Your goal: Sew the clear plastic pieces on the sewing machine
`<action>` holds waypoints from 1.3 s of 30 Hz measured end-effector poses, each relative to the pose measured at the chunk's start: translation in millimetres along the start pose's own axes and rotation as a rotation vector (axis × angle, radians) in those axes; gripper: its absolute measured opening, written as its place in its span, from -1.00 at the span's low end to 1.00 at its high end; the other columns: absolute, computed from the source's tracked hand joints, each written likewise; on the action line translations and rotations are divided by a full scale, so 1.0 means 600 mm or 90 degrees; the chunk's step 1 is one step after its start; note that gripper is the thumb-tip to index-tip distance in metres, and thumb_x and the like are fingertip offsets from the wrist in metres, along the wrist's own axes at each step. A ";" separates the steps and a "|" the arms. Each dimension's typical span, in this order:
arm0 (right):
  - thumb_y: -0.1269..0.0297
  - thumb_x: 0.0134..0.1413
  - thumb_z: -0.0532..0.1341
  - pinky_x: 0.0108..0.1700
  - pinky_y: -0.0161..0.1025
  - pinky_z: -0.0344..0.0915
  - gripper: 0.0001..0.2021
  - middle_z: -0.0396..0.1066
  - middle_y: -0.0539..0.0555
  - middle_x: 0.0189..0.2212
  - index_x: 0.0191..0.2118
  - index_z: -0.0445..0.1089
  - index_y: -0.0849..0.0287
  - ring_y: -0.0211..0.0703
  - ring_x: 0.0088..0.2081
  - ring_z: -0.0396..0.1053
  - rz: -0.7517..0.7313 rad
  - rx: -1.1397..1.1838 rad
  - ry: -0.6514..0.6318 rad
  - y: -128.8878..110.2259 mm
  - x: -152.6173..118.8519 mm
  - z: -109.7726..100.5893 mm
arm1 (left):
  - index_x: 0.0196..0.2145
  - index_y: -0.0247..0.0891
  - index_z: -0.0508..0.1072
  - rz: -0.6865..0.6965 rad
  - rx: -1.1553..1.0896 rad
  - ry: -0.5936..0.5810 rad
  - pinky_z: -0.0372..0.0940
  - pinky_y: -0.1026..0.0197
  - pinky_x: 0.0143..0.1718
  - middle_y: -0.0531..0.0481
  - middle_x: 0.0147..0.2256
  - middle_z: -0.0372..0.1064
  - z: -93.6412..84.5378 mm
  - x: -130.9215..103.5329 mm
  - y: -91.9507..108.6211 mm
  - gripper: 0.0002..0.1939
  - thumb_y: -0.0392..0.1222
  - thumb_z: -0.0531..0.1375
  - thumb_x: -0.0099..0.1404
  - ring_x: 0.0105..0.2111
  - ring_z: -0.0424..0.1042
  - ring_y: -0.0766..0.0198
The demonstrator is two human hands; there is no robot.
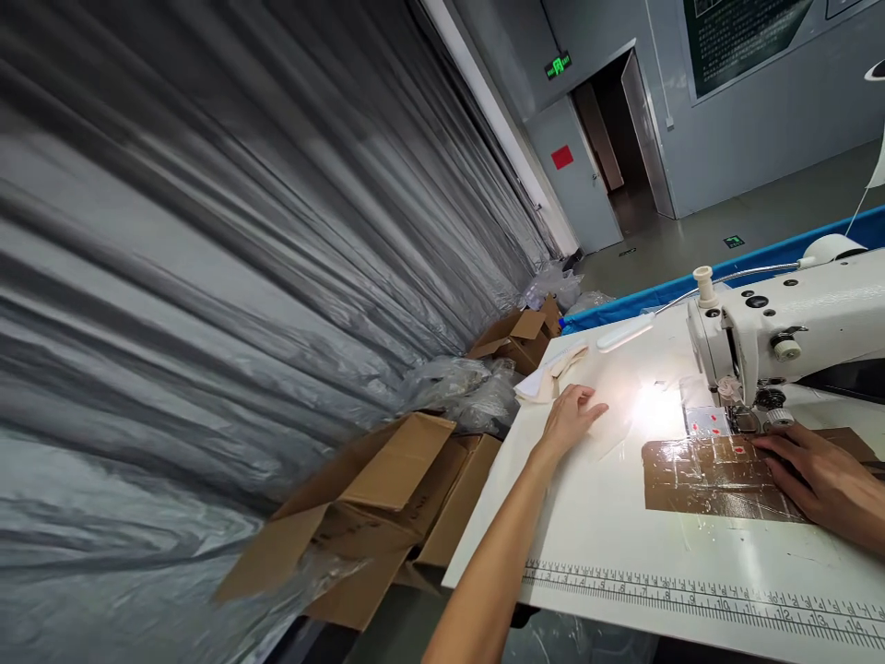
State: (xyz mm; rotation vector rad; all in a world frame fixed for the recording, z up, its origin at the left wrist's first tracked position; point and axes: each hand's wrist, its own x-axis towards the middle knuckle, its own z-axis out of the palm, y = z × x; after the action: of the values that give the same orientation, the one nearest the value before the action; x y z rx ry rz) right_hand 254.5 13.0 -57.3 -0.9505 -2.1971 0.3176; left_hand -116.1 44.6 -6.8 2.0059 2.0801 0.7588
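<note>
The white metal sewing machine (816,309) stands on a smooth white tabletop (587,526), its needle end facing left. At its foot lies a flat brown sheet faced with shiny clear film (705,484), its straight left edge running well out from the needle and its near edge parallel to a black printed ruler scale (691,595) in front of the machine. A band of bare tabletop separates that sheet from the scale.

The right hand (816,470) is beside the machine's needle area, fingers stretched and slightly parted over the sheet's right part, fingertips just beside the presser foot; whether they press down cannot be told. A small pale patch with red marks (705,422) sits just left of the foot.

The left hand (572,420) is well left of the machine, relaxed and wide, thumb apart from the fingers. Between it and the machine there is open white surface, partly washed out by glare. Just beyond its fingertips a crumpled cream-and-white cloth piece (553,373) lies near the table's left edge. A slim white lamp head (626,334) on a bendable metal neck reaches out left of the machine, near the back edge. Past the left edge, brown cardboard boxes (401,461) crowd close, farther from the machine.
</note>
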 end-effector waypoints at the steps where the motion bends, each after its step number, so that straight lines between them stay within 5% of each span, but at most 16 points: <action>1: 0.21 0.29 -0.05 -0.38 -0.14 0.44 -0.67 0.44 0.15 -0.35 -0.18 0.47 0.10 -0.08 -0.43 0.45 -0.002 0.002 0.001 0.002 -0.001 0.002 | -0.31 -0.25 0.52 -0.001 0.009 0.004 0.40 0.16 -0.22 -0.05 -0.26 0.47 0.003 0.004 -0.001 -0.81 -0.11 0.28 0.15 -0.30 0.45 0.21; 4: 0.21 0.30 -0.05 -0.37 -0.13 0.45 -0.67 0.43 0.16 -0.35 -0.19 0.46 0.11 -0.08 -0.42 0.45 -0.002 -0.001 0.000 0.003 -0.004 0.004 | -0.42 -0.24 0.51 0.010 0.019 0.017 0.39 0.20 -0.28 -0.03 -0.35 0.46 0.006 0.010 -0.001 -0.84 -0.13 0.20 0.23 -0.36 0.44 0.24; 12: 0.23 0.27 -0.05 -0.37 -0.15 0.44 -0.67 0.42 0.14 -0.36 -0.20 0.46 0.09 -0.09 -0.43 0.44 0.002 0.000 0.005 -0.003 -0.001 0.002 | -0.39 -0.22 0.53 0.111 -0.012 0.072 0.40 0.16 -0.23 -0.13 -0.07 0.45 -0.003 -0.028 0.057 -0.76 -0.11 0.12 0.32 -0.07 0.45 0.14; 17: 0.24 0.28 -0.06 -0.37 -0.12 0.44 -0.68 0.41 0.15 -0.33 -0.21 0.45 0.09 -0.06 -0.38 0.45 0.004 -0.014 -0.010 -0.008 0.003 -0.003 | -0.46 -0.20 0.52 0.291 -0.055 -0.048 0.38 0.03 -0.08 -0.08 -0.17 0.55 0.045 -0.097 0.137 -0.74 -0.17 0.13 0.35 -0.16 0.52 0.16; 23: 0.31 0.26 -0.05 -0.24 -0.13 0.45 -0.67 0.40 0.17 -0.28 -0.15 0.46 0.17 -0.08 -0.32 0.43 0.038 -0.017 -0.062 -0.016 0.008 -0.015 | -0.21 -0.18 0.56 0.464 -0.108 -0.192 0.38 0.04 0.00 -0.09 -0.05 0.51 0.073 -0.144 0.192 -0.78 -0.08 0.14 0.41 -0.06 0.51 0.17; 29: 0.31 0.29 -0.03 -0.27 -0.10 0.45 -0.68 0.38 0.18 -0.25 -0.14 0.47 0.21 -0.10 -0.37 0.40 0.052 -0.023 -0.076 -0.016 0.009 -0.015 | -0.11 -0.24 0.49 0.274 -0.087 -0.041 0.44 0.09 -0.14 -0.15 -0.09 0.48 0.082 -0.080 0.157 -0.78 -0.15 0.11 0.39 -0.07 0.47 0.12; 35: 0.33 0.28 0.00 -0.24 -0.14 0.45 -0.70 0.39 0.18 -0.22 -0.10 0.47 0.20 -0.11 -0.34 0.40 0.078 -0.040 -0.102 -0.021 0.010 -0.023 | -0.42 -0.22 0.46 0.209 -0.142 -0.058 0.39 0.20 -0.32 -0.07 -0.24 0.48 0.094 -0.063 0.143 -0.83 -0.16 0.15 0.29 -0.22 0.48 0.17; 39: 0.35 0.29 0.00 -0.19 -0.13 0.44 -0.69 0.40 0.16 -0.20 -0.02 0.46 0.14 -0.11 -0.29 0.42 0.101 0.020 -0.108 -0.031 0.016 -0.032 | -0.37 -0.26 0.39 0.039 -0.342 -0.111 0.43 0.22 -0.33 -0.07 -0.31 0.51 0.079 -0.076 0.169 -0.76 -0.01 0.18 0.27 -0.31 0.52 0.21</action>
State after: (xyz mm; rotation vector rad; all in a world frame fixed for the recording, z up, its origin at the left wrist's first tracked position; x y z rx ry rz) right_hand 253.5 5.6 -29.7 -1.1184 -2.2655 0.5219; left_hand -0.3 9.7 -12.2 1.7631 1.5164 0.9844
